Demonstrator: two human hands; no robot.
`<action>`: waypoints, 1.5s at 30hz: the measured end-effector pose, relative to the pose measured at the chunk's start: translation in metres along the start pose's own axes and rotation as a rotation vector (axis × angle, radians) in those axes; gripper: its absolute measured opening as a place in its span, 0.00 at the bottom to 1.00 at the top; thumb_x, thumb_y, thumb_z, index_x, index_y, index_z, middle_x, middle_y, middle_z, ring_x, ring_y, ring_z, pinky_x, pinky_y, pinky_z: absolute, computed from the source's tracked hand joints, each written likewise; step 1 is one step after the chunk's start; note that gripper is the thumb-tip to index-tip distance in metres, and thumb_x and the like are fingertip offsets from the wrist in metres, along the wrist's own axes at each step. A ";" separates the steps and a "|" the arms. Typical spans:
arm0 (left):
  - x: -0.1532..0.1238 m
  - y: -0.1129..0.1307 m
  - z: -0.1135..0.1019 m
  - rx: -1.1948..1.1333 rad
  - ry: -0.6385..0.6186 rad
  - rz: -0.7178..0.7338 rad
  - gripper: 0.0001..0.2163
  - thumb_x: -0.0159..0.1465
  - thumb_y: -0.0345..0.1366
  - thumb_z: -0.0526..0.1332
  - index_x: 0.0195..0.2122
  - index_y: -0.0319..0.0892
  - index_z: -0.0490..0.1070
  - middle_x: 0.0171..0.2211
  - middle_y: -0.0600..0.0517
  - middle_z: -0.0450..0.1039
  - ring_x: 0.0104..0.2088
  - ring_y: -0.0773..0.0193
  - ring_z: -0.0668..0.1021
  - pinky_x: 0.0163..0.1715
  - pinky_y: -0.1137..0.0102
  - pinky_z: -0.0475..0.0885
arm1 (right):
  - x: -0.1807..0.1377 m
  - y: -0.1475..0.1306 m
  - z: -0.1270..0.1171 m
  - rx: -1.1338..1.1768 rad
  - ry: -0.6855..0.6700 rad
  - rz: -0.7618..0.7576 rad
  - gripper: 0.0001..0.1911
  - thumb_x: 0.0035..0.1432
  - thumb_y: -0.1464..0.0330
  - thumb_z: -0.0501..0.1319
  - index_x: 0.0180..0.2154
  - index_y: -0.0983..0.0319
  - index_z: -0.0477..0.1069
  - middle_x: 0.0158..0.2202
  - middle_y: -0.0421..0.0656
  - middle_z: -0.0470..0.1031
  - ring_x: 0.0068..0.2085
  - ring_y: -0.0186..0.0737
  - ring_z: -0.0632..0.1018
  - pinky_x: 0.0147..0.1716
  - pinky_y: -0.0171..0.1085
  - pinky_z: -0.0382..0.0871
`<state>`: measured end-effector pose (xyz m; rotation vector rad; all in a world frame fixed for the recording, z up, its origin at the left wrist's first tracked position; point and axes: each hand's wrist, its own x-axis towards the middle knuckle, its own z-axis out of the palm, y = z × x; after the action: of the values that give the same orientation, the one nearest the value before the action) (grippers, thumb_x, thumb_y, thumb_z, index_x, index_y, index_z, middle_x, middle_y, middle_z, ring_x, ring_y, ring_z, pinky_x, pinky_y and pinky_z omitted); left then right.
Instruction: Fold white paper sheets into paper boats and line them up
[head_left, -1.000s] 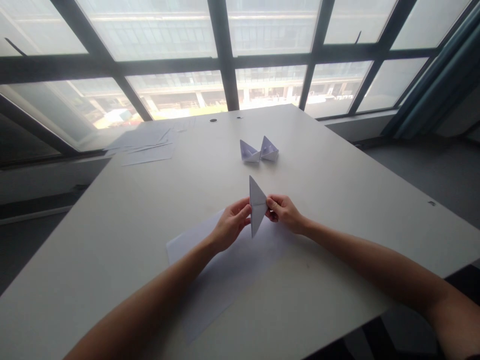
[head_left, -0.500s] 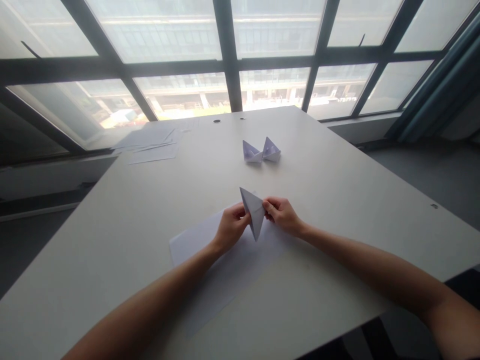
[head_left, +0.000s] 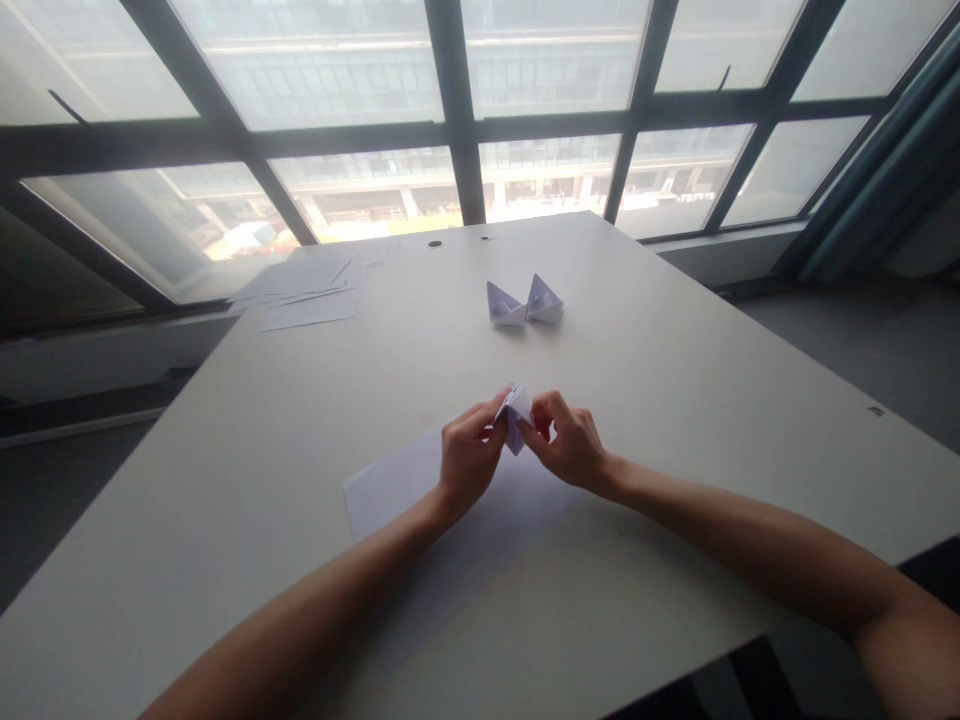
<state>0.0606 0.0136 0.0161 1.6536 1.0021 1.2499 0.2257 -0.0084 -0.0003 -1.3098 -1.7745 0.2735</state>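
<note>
A small piece of folded white paper (head_left: 515, 412) is held up between both hands, with its creased layers partly spread. My left hand (head_left: 472, 450) is closed on its left side, thumb in front. On the right edge, my right hand (head_left: 570, 440) pinches it between thumb and fingers. Below the hands a flat white sheet (head_left: 405, 490) lies on the table, partly covered by my left forearm. Two folded paper boats (head_left: 507, 306) stand side by side farther back, close to each other.
The white table (head_left: 675, 400) reaches back to a wall of windows with dark frames. Several loose paper sheets (head_left: 307, 310) lie at its far left. A blue curtain (head_left: 862, 190) hangs at the right. The table's front edge runs along the lower right.
The folded paper has been turned and partly spread; its long triangular shape now looks shorter and layered. My right hand has shifted slightly lower. The boats have stayed in place.
</note>
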 end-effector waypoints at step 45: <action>0.006 -0.019 -0.007 -0.192 -0.151 -0.170 0.21 0.54 0.41 0.72 0.47 0.38 0.75 0.39 0.47 0.79 0.36 0.58 0.79 0.37 0.67 0.74 | 0.008 0.026 0.004 0.488 -0.125 0.197 0.13 0.55 0.59 0.67 0.30 0.63 0.71 0.26 0.40 0.72 0.28 0.36 0.71 0.26 0.34 0.65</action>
<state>0.0523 0.0272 0.0017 1.4593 0.8815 1.0584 0.2392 0.0109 -0.0145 -1.1244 -1.5453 0.8577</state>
